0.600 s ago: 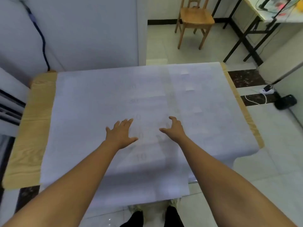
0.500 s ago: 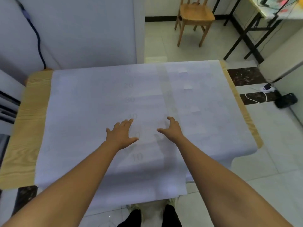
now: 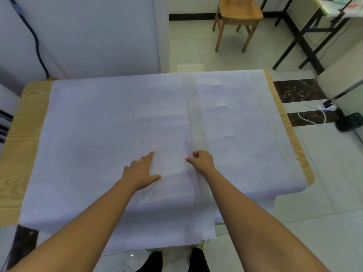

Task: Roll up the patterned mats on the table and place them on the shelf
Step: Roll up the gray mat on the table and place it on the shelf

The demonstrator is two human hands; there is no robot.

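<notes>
Two pale, translucent mats with faint printed numbers lie flat on a wooden table (image 3: 17, 154). The left mat (image 3: 88, 144) hangs over the near edge. The right mat (image 3: 251, 154) overlaps it along a narrow strip down the middle. My left hand (image 3: 141, 170) rests flat on the left mat, fingers straight and pointing away from me. My right hand (image 3: 202, 160) sits at the overlap strip with its fingers curled, thumb and forefinger pinching a mat edge there. Which mat's edge it pinches is unclear.
A wooden chair (image 3: 237, 14) stands on the tiled floor beyond the table. A black-framed desk (image 3: 306, 34) is at the far right, with a power strip and cord (image 3: 327, 107) below. A white slatted unit (image 3: 4, 122) shows at the left edge. My feet (image 3: 172, 260) are under the near edge.
My right hand's spread fingers have curled into a pinch at the overlap strip. My left hand has flattened onto the left mat with its fingers stretched forward.
</notes>
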